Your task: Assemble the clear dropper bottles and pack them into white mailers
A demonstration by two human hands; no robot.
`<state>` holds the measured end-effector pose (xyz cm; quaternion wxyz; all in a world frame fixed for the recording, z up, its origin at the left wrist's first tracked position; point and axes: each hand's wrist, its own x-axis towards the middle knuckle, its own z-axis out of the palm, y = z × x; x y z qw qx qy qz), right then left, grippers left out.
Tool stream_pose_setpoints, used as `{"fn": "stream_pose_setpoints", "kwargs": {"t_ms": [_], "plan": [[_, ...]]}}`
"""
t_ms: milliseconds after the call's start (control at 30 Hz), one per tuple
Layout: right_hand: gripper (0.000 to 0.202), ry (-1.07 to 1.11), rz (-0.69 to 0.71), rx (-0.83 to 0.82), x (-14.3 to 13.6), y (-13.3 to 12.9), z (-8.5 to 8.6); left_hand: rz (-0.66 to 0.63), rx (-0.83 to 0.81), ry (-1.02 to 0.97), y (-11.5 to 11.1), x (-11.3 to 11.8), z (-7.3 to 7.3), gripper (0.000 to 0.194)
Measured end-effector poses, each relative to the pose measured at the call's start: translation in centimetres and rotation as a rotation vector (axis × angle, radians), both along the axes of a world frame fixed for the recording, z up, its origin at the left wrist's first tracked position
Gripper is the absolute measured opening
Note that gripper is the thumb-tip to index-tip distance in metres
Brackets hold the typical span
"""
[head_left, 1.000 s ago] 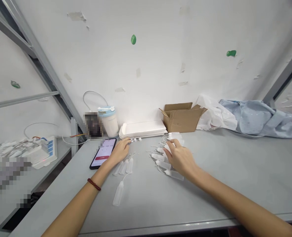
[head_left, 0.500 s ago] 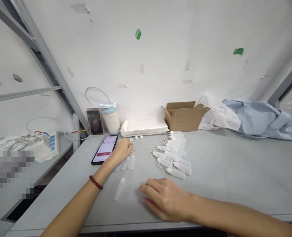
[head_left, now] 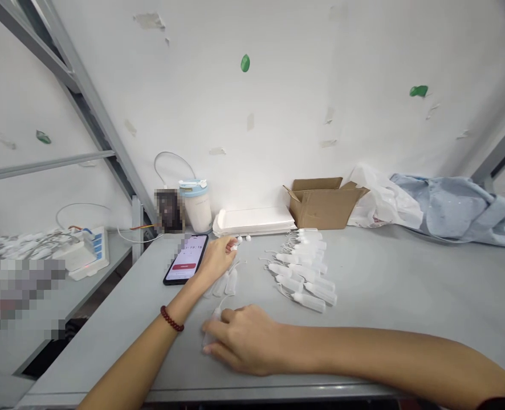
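My left hand [head_left: 218,257] is beside the phone, thumb and fingertips pinching a small white cap [head_left: 234,247]. Low on the table, my right hand [head_left: 248,340] has its thumb and index finger around a translucent small plastic bottle [head_left: 217,313] that lies flat; the hand covers most of it. Several similar small bottles [head_left: 231,283] with thin white strands at their tips lie just below my left hand. To the right, a larger row of such bottles [head_left: 308,302] lies on the grey table, strands pointing left.
A phone [head_left: 186,261] showing a timer lies at the left. Behind stand a lidded cup [head_left: 198,208], a stack of white packets [head_left: 256,220] and an open cardboard box [head_left: 327,209]. A white plastic bag [head_left: 383,202] and blue cloth [head_left: 453,208] lie at the back right.
My right hand has moved left onto the lone bottle near the front. My left hand has closed on the small white cap and lifted it slightly. The view has shifted a little.
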<state>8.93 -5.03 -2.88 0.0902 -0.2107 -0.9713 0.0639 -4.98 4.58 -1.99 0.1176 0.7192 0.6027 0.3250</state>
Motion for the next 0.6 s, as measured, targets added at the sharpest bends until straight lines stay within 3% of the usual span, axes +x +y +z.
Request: {"fn": "stream_pose_setpoints", "kwargs": {"t_ms": [367,600], "plan": [[0.027,-0.002,-0.09,-0.152,3.5,-0.7,0.4,-0.016,-0.079,-0.417,-0.6,0.7,0.7,0.024],[0.024,0.153,-0.145,-0.026,6.5,1.3,-0.3,-0.088,-0.231,-0.805,-2.0,1.9,1.7,0.023]]}}
